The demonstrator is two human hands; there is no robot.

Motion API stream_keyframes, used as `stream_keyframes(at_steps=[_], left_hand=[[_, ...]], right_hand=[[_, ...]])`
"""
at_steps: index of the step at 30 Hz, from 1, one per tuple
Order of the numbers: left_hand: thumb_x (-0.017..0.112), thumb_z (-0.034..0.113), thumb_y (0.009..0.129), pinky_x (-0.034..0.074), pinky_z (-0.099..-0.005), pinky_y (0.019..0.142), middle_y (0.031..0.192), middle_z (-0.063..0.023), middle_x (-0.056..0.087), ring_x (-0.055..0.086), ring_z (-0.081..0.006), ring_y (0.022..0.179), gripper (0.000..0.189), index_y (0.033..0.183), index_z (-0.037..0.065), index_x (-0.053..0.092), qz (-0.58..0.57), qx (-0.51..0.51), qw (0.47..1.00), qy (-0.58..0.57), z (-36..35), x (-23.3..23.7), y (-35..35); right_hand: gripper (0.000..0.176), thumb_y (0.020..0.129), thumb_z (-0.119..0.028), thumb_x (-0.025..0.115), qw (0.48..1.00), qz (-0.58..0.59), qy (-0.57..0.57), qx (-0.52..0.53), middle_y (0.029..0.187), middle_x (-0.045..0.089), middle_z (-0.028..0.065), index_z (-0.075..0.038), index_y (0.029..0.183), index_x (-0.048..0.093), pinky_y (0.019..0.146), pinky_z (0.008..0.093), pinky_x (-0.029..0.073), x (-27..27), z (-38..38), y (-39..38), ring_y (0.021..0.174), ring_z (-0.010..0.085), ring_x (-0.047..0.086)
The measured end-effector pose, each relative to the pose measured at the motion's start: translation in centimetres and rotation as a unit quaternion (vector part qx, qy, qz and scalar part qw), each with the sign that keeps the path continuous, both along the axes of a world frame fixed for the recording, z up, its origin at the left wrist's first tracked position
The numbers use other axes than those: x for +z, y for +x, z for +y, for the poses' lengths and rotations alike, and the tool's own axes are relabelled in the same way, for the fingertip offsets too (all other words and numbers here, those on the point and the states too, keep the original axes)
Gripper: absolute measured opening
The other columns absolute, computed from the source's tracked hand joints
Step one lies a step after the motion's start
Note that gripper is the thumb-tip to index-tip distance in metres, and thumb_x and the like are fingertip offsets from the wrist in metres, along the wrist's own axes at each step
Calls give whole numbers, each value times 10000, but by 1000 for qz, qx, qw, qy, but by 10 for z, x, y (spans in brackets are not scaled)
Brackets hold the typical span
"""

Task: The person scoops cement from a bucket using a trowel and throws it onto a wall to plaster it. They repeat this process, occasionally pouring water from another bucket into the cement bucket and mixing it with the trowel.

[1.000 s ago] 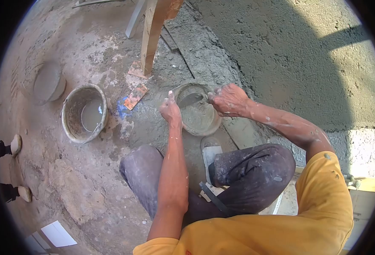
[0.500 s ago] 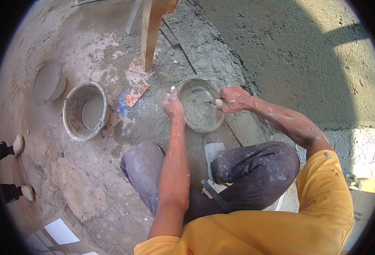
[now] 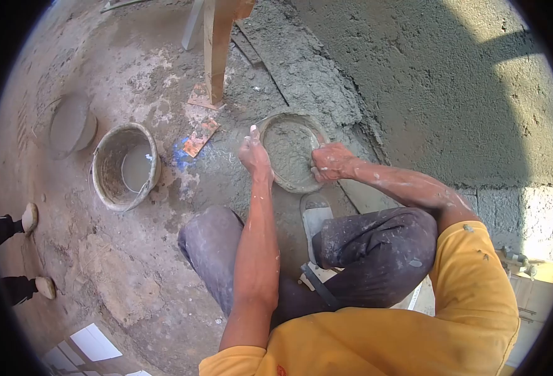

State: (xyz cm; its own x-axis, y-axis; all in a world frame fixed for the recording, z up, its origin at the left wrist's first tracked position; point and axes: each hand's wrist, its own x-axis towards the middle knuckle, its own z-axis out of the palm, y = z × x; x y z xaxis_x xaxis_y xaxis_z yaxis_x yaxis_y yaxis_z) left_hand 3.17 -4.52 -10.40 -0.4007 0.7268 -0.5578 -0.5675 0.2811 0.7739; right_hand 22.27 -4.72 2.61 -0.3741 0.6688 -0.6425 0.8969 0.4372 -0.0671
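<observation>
A round bucket (image 3: pixel 298 187) of wet grey mortar (image 3: pixel 288 149) stands on the ground before me. My left hand (image 3: pixel 255 153) grips its left rim, the thumb pointing up. Over the right side of the bucket, my right hand (image 3: pixel 334 163) is closed in a fist around the handle of a tool that my fingers mostly hide. The tool's blade cannot be made out clearly. Both hands and forearms are smeared with mortar.
Left of me stand a bucket (image 3: pixel 96 183) with grey liquid and another filled bucket (image 3: pixel 93 128). A wooden post (image 3: pixel 216 56) rises ahead, near a brick piece (image 3: pixel 201 138). A mortared wall (image 3: pixel 414 81) is at the right. Another person's shoes (image 3: pixel 30 217) show at the far left.
My right hand has moved slightly left and down over the bucket, turning the tool. My left hand stays on the rim.
</observation>
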Motion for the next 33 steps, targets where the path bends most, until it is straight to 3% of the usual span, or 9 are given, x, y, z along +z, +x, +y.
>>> stream_keyframes(at_steps=[1, 5, 9, 14, 17, 21, 26, 30, 33], left_hand=[[705, 416, 1077, 326, -354, 662, 754, 45, 414, 366, -127, 745, 527, 726, 87, 489, 9, 2, 1000, 3, 7, 1, -1], [705, 422, 1076, 331, -360, 661, 756, 45, 417, 373, -129, 744, 527, 726, 95, 485, 40, -9, 999, -21, -7, -6, -4], [696, 426, 1079, 332, -371, 658, 752, 40, 416, 371, -137, 733, 526, 726, 95, 491, 16, -23, 999, -21, 1, -13, -4], [690, 443, 1075, 340, -379, 661, 747, 27, 411, 379, -150, 731, 539, 720, 94, 484, 0, -24, 999, -37, 0, -11, -10], [673, 465, 1076, 354, -396, 672, 751, 18, 405, 388, -165, 742, 546, 727, 95, 475, 11, -39, 999, -34, 1, -1, -5], [652, 487, 1080, 395, -427, 704, 773, 0, 427, 418, -189, 766, 535, 762, 83, 501, -63, -29, 994, -86, -6, 29, -15], [659, 483, 1080, 429, -433, 735, 794, 1, 459, 437, -189, 776, 516, 782, 87, 514, 48, -19, 998, -23, 4, -39, 0], [666, 481, 1081, 427, -422, 739, 803, 9, 471, 440, -186, 784, 507, 792, 88, 530, -28, -35, 996, -77, -2, 7, -10], [672, 478, 1079, 420, -408, 734, 811, 9, 473, 442, -181, 792, 498, 803, 87, 535, 15, -39, 998, -53, -3, -5, -7]], right_hand=[[366, 903, -356, 715, 998, -11, -37, 49, 968, 784, 260, 0, 944, 788, 895, 549, 592, 1, 2, -8, 987, 465, 762], [356, 904, -357, 704, 995, 35, 47, -83, 932, 780, 255, -13, 926, 791, 883, 551, 590, 23, 16, -9, 974, 452, 764], [352, 887, -358, 733, 995, 33, 13, 92, 836, 746, 267, -12, 935, 778, 833, 558, 588, -6, -7, -3, 885, 467, 752], [320, 870, -325, 709, 989, -2, 144, -43, 904, 774, 268, -14, 881, 785, 827, 568, 596, 34, 10, 14, 924, 460, 766], [317, 865, -327, 708, 997, -40, 58, 13, 902, 767, 278, -23, 896, 792, 832, 581, 593, -16, -3, 29, 902, 478, 756], [301, 824, -289, 738, 992, 63, 80, -69, 890, 778, 268, 1, 889, 789, 856, 547, 617, 24, 5, -1, 930, 460, 778], [297, 904, -292, 720, 998, -44, 47, -20, 954, 778, 271, -10, 965, 788, 854, 550, 595, -31, 9, -4, 968, 460, 764], [293, 886, -279, 703, 997, 37, 63, -10, 930, 773, 266, -3, 940, 786, 869, 569, 581, 39, 13, -25, 975, 428, 771], [242, 824, -268, 754, 989, -55, 130, 48, 936, 800, 213, -34, 868, 793, 838, 564, 596, 53, 41, -25, 974, 386, 785]])
